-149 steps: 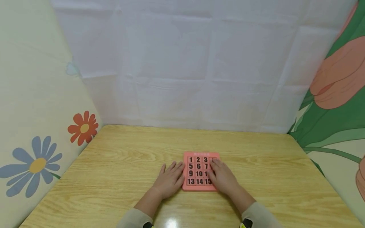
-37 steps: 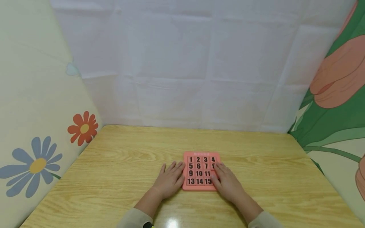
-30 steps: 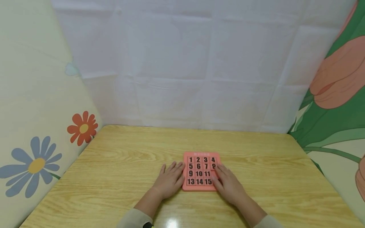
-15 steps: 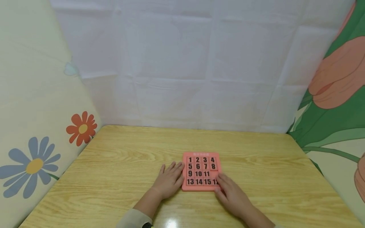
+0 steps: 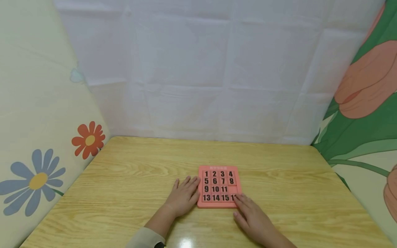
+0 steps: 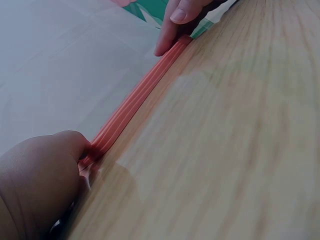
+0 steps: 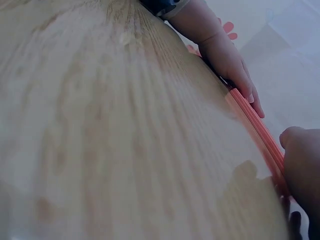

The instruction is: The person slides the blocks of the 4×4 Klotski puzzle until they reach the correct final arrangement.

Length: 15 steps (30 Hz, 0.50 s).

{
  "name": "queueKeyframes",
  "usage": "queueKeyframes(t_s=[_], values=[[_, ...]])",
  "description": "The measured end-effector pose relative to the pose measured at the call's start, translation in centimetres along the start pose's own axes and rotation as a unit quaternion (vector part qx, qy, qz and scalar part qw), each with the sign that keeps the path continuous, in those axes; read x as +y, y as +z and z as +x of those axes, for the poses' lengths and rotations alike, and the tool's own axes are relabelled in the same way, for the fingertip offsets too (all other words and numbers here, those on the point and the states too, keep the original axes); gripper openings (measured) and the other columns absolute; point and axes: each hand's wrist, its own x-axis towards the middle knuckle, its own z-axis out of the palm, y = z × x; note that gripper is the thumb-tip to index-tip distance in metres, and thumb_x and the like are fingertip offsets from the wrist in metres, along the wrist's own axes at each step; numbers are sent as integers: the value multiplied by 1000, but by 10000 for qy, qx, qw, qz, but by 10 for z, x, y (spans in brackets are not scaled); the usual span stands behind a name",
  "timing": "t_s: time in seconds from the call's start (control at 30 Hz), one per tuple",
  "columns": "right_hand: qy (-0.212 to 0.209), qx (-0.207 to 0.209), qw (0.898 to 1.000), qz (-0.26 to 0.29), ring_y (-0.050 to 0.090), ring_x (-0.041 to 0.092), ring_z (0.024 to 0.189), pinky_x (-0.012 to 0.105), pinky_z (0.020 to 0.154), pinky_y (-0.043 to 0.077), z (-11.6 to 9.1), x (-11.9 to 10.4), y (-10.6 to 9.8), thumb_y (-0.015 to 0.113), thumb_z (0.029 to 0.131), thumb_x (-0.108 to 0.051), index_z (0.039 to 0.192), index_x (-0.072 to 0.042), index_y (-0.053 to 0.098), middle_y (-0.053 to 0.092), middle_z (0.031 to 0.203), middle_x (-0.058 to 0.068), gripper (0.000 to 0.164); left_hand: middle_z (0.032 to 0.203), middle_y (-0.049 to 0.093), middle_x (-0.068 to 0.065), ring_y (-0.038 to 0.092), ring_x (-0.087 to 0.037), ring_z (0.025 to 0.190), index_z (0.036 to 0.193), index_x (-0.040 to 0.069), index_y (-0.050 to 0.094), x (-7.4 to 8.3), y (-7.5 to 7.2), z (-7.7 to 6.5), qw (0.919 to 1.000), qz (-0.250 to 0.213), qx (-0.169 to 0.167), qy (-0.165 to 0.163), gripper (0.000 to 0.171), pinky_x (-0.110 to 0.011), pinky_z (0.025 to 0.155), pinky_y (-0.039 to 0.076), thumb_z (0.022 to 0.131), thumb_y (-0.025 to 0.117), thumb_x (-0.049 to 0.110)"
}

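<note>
A pink number slide puzzle [image 5: 217, 205] lies flat on the table. Its tiles 1 to 11 and 13 to 15 stand in order; a gap shows below tile 8 [image 5: 231, 181]. In the lower right corner the tile 12 [image 5: 233, 197] is partly covered by fingertips. Those belong to my right hand [image 5: 253, 219], whose fingers are extended onto that tile, thumb apart on the near side. My left hand [image 5: 182, 198] rests on the table with straight fingers, touching the puzzle's left edge. Both wrist views catch the puzzle's side [image 6: 135, 102] edge-on between the hands.
The wooden table [image 5: 149, 158] surrounds the puzzle. A white cloth [image 5: 186, 86] hangs behind its far edge. Flower-printed cloths stand at the left [image 5: 37, 103] and right [image 5: 366, 144].
Tile 4 came into the top right corner and tile 8 below it, then tile 12 became visible at lower right. My right hand drew down and right; my left hand stayed.
</note>
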Motion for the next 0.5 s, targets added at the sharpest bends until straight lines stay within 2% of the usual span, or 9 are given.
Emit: queueKeyframes(t_s=[0.2,0.5], values=[[-160,257,9995,-132,39,33,143,51,118,31,0,0,3,47,101,-44,142,-4,51,45,152,10,57,159,35,-7,25,-33,150,151,12,38,-1,1,0,10000,15,-2,4,53,-60,122,7,105,38,36],[-181,517,9981,-264,40,30,142,47,119,30,7,1,5,52,99,-38,140,-4,53,46,152,10,53,159,36,-7,25,-33,150,151,12,38,-1,2,1,10000,40,22,22,53,-60,122,7,104,37,36]])
